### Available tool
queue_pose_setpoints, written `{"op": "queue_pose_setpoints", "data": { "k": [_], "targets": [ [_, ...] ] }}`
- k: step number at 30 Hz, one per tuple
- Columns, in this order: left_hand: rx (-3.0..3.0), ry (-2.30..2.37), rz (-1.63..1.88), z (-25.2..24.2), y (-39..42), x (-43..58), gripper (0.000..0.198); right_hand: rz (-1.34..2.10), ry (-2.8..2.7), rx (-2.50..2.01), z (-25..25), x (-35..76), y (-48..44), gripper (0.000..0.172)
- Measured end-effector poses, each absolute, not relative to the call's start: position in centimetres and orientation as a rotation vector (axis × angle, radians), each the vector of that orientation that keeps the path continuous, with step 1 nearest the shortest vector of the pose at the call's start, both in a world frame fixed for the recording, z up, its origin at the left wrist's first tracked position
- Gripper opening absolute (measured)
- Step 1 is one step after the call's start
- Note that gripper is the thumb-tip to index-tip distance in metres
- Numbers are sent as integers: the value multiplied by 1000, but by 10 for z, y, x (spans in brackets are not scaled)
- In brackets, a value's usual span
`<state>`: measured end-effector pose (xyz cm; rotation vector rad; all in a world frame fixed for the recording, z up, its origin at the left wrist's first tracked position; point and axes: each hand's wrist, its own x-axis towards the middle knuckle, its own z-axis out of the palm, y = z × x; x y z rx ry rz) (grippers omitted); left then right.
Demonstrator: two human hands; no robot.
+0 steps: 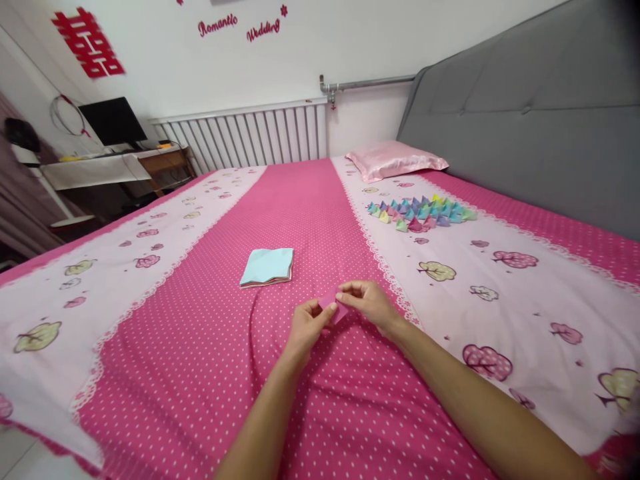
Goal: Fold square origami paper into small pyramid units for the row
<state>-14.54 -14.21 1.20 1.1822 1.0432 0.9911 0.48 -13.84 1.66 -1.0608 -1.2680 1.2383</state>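
Between my two hands is a small folded piece of pink paper [334,305], held just above the pink dotted bedsheet [295,213]. My left hand [309,327] pinches its left side between thumb and fingers. At its upper right edge, my right hand [369,303] grips it with thumb and forefinger. A stack of light blue square paper [267,267] lies on the sheet, ahead and to the left of my hands. Several small folded paper pieces in many colours [423,212] stand in rows to the right, beyond my right hand.
A pink satin pillow [395,160] rests at the far right against the grey headboard [530,113]. Beyond the bed's far edge is a white radiator [250,137]. A desk [100,170] with a black monitor [114,122] stands at the far left.
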Motion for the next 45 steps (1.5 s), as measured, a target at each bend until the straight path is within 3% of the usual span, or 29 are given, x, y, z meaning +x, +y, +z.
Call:
{"op": "queue_pose_setpoints", "data": {
  "k": [9,23,38,45],
  "targets": [
    [1074,942,983,11,-140,-150,29,1026,-1584,-1060,12,5,-136,36],
    [778,935,1087,14,-137,-152,23,1043,-1849,-941,22,7,-145,34],
    [926,832,967,13,-137,-154,20,791,-1745,-1064,14,7,-137,16],
    [990,776,942,21,-139,-153,22,861,-1689,-1099,14,9,-137,22]
  ]
}}
